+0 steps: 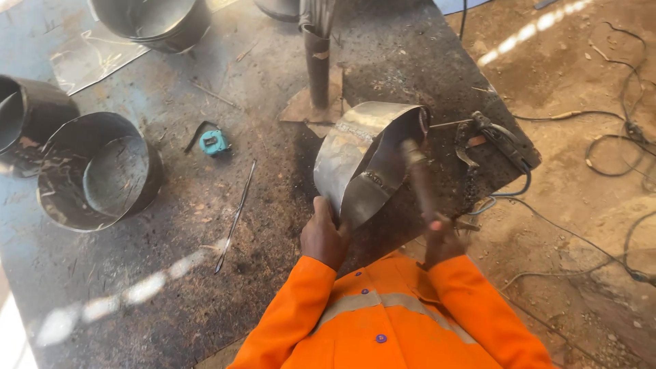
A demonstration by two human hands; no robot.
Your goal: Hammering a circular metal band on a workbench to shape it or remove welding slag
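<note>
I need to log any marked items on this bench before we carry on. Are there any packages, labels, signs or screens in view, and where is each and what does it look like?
No packages, signs or screens in view.
Tape measure: the only item with a label-like face, on the metal table left of the bent sheet-metal cone; small, squarish, teal case with a darker centre patch, too small to make out.

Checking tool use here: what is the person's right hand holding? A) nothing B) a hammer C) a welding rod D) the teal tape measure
B: the right hand grips the handle of a hammer raised against the curved sheet-metal piece, which the left hand steadies.
</note>
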